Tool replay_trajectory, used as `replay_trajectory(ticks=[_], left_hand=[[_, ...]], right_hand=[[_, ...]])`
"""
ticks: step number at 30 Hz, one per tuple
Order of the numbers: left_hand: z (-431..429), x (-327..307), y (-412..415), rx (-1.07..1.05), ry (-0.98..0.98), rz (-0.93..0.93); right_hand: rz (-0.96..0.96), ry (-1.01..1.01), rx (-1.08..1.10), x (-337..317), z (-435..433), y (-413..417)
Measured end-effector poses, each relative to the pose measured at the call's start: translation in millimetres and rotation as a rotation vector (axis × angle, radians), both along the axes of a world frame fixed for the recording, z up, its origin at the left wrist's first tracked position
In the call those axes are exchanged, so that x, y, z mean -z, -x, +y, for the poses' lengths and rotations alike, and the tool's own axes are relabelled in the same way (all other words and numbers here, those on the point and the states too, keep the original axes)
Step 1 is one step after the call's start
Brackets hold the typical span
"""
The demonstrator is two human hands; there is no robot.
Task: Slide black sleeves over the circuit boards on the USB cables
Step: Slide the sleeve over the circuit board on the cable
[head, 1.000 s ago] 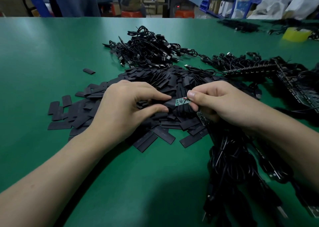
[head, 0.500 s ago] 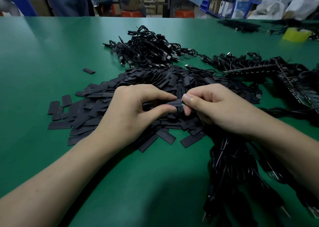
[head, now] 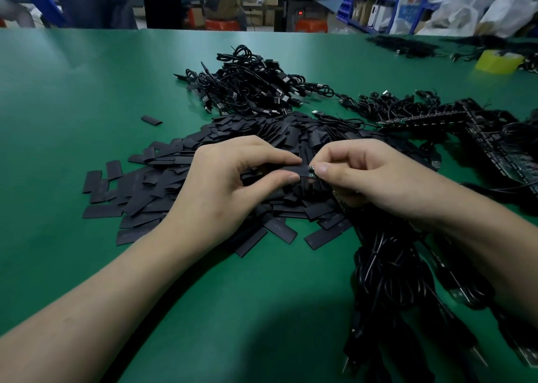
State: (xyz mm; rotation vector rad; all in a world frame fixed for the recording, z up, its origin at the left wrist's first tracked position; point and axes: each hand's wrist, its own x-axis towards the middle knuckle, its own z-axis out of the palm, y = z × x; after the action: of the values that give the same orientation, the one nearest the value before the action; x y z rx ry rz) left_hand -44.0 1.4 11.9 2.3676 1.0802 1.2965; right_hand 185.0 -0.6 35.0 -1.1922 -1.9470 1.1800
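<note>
My left hand (head: 227, 185) pinches a flat black sleeve (head: 292, 171) between thumb and forefinger, above a heap of loose black sleeves (head: 163, 187). My right hand (head: 369, 176) pinches a small green circuit board (head: 311, 172) at the sleeve's right end. Only a short sliver of the board shows outside the sleeve. A bundle of black USB cables (head: 390, 278) runs down from under my right hand, and another board edge (head: 339, 201) peeks out below that hand.
A tangled pile of black USB cables (head: 250, 83) lies behind the sleeves. Strips of circuit boards (head: 480, 138) with more cables fill the right side. A yellow tape roll (head: 497, 61) stands far right on the green table (head: 72, 91). People stand beyond the far edge.
A second ago most of the green board stood bare between my hands. The sleeve has since slid right over it, and only its right tip shows now.
</note>
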Motion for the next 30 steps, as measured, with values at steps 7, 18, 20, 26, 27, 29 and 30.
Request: replay_trajectory(ticks=[7,18,20,26,27,29,30], left_hand=[[0.2,2.6,0.9,0.02,-0.092,0.068],[3.3,4.8,4.1,-0.001,-0.225,0.142],[3.0,4.9,3.9,0.001,-0.216,0.137],[3.1,4.5,2.2,0.039,-0.164,0.133],[3.4,4.5,2.4,0.04,-0.171,0.137],[4.3,4.7,2.5,0.038,-0.198,0.149],[4.7,5.1,2.6,0.034,-0.214,0.159]], right_hand=[[-0.022,-0.024,0.022,0.7,0.2,1.6],[-0.094,-0.091,0.048,2.2,0.5,1.9],[-0.134,-0.114,0.056,2.3,0.5,2.0],[-0.143,-0.11,0.039,1.0,-0.2,2.3],[-0.137,-0.103,0.038,1.0,-0.3,2.6],[-0.122,-0.085,0.029,1.3,-0.5,3.4],[-0.11,-0.072,0.023,1.7,-0.6,3.9]])
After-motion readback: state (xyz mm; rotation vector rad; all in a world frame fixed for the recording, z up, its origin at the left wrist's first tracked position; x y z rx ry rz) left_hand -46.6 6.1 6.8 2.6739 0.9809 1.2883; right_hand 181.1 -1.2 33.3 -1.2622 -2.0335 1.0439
